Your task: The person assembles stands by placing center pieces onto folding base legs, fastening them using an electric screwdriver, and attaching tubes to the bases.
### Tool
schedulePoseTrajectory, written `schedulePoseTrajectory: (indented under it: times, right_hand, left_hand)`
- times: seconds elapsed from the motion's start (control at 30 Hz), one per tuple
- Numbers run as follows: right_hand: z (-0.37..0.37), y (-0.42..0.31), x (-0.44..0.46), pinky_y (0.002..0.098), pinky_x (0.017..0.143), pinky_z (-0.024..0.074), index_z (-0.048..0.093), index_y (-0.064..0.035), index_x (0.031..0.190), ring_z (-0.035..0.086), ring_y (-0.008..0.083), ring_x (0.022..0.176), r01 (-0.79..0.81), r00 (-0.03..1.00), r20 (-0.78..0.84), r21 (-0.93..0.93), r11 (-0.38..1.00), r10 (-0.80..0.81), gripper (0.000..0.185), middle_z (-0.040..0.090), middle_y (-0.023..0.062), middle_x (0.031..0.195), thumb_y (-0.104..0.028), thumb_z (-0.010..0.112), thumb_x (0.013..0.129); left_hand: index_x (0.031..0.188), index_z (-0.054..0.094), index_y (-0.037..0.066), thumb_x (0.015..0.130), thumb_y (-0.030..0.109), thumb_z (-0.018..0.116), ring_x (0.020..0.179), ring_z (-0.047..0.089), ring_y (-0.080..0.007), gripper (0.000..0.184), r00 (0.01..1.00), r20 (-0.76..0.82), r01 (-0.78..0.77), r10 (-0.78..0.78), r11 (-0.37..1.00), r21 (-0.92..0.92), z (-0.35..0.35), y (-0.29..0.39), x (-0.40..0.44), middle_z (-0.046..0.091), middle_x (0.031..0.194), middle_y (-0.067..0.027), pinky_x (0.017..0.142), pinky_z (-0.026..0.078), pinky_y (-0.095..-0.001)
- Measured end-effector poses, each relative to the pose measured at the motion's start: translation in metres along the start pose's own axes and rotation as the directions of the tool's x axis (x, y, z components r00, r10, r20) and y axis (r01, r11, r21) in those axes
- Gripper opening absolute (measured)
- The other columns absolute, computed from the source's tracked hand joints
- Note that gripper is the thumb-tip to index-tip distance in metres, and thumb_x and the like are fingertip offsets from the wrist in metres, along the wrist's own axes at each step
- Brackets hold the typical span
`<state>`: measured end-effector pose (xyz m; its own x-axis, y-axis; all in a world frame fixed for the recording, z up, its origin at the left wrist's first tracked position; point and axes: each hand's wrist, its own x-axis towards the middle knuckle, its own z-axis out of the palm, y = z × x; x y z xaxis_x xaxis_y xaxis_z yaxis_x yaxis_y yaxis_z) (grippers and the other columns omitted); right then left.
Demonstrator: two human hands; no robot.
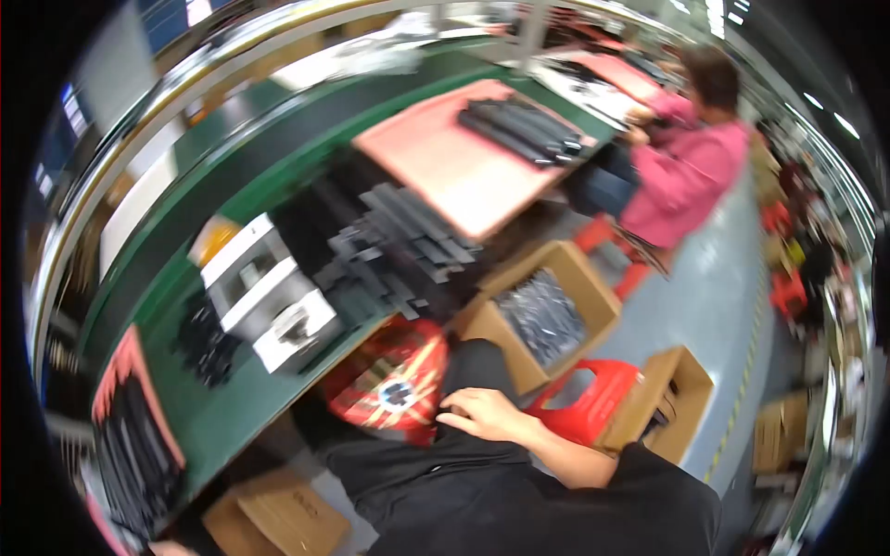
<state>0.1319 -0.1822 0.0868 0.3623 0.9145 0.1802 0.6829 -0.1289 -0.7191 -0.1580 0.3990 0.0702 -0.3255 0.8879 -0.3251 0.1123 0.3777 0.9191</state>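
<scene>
My right hand (482, 414) lies over my dark-clothed thigh, its fingers loosely stretched and apart, with nothing visible in them. Just beside its fingertips is a red patterned round object (371, 394) with a pale blue-grey centre, blurred. At the bottom left edge only a sliver of my left hand (171, 549) shows, near a bundle of black strips (139, 454) on a pink sheet; its fingers are hidden.
A green workbench (218, 422) carries white boxes (264, 287), black parts, grey strips (408, 236) and a pink board (445, 176). Open cartons (593, 315) and a red stool (593, 408) stand nearby. A person in pink (691, 181) works at the bench's far end.
</scene>
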Motion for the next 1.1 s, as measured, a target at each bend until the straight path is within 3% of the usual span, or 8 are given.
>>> schedulePoseTrajectory:
  times: [0.13,0.27,0.4,0.7,0.83,0.9,0.93,1.1]
  right_hand:
    - [0.021,0.037,-0.014,0.0357,0.070,0.0533,0.071,-0.0050,0.101,0.069,0.0294,0.078,-0.231,0.964,-0.122,0.061,0.971,0.237,0.030,0.073,0.0091,0.093,-0.034,0.063,0.103]
    - [0.042,0.053,-0.015,0.0387,0.065,0.0519,0.068,-0.0065,0.090,0.068,0.0342,0.073,-0.250,0.926,-0.296,-0.019,0.968,0.233,0.030,0.072,0.0113,0.085,-0.032,0.059,0.103]
    - [0.038,0.054,-0.014,0.0414,0.063,0.0511,0.066,-0.0063,0.085,0.067,0.0370,0.072,-0.269,0.931,-0.268,-0.038,0.962,0.250,0.032,0.072,0.0118,0.084,-0.031,0.056,0.102]
    - [0.050,0.063,-0.018,0.0389,0.068,0.0500,0.064,-0.0064,0.083,0.065,0.0343,0.072,-0.244,0.939,-0.240,0.043,0.969,0.247,0.032,0.068,0.0112,0.080,-0.031,0.057,0.102]
    - [0.044,0.071,-0.016,0.0378,0.082,0.0471,0.064,-0.0083,0.088,0.063,0.0293,0.090,-0.217,0.916,-0.381,-0.215,0.952,0.123,0.022,0.066,0.0092,0.092,-0.027,0.060,0.099]
    - [0.040,0.075,-0.014,0.0424,0.094,0.0412,0.064,-0.0091,0.102,0.054,0.0302,0.111,-0.267,0.936,-0.291,-0.227,0.937,0.196,0.018,0.060,0.0108,0.112,-0.026,0.063,0.095]
    - [0.037,0.077,-0.012,0.0424,0.094,0.0412,0.064,-0.0091,0.102,0.054,0.0302,0.111,-0.255,0.943,-0.273,-0.220,0.942,0.191,0.018,0.060,0.0108,0.112,-0.026,0.063,0.095]
    - [0.040,0.089,0.001,0.0537,0.098,0.0416,0.060,-0.0097,0.126,0.045,0.0390,0.124,-0.318,0.905,-0.400,-0.408,0.856,0.146,0.048,0.051,0.0187,0.131,-0.032,0.070,0.085]
  left_hand:
    - [0.127,0.068,-0.003,0.091,0.075,0.049,0.105,0.070,-0.0351,0.088,0.946,0.324,0.020,-0.032,0.999,0.041,0.115,-0.026,-0.104,0.071,0.124,-0.0202,0.090,0.058,-0.0436]
    - [0.128,0.067,-0.002,0.092,0.074,0.050,0.106,0.070,-0.0343,0.086,0.862,0.505,0.042,-0.056,0.998,0.039,0.167,-0.039,-0.175,0.071,0.125,-0.0193,0.091,0.058,-0.0433]
    - [0.128,0.067,-0.002,0.093,0.072,0.050,0.107,0.070,-0.0334,0.083,0.785,0.614,0.069,-0.078,0.997,0.039,0.191,-0.054,-0.213,0.071,0.125,-0.0184,0.091,0.058,-0.0430]
    - [0.130,0.067,0.000,0.096,0.069,0.051,0.109,0.070,-0.0314,0.078,0.694,0.700,0.130,-0.167,0.986,0.106,0.156,-0.100,-0.232,0.071,0.126,-0.0164,0.092,0.058,-0.0424]
    - [0.130,0.067,0.001,0.097,0.067,0.051,0.109,0.070,-0.0305,0.076,0.679,0.700,0.178,-0.221,0.975,0.135,0.123,-0.125,-0.227,0.071,0.127,-0.0154,0.092,0.058,-0.0421]
    - [0.131,0.067,0.001,0.098,0.066,0.051,0.110,0.070,-0.0301,0.075,0.680,0.688,0.218,-0.254,0.966,0.141,0.098,-0.141,-0.230,0.071,0.127,-0.0150,0.092,0.058,-0.0420]
    - [0.131,0.067,0.002,0.098,0.066,0.052,0.110,0.070,-0.0299,0.074,0.681,0.681,0.239,-0.271,0.960,0.144,0.084,-0.151,-0.230,0.071,0.127,-0.0148,0.092,0.058,-0.0419]
    - [0.131,0.067,0.003,0.099,0.064,0.052,0.111,0.070,-0.0288,0.071,0.694,0.633,0.329,-0.343,0.933,0.144,0.004,-0.181,-0.231,0.071,0.128,-0.0136,0.093,0.058,-0.0415]
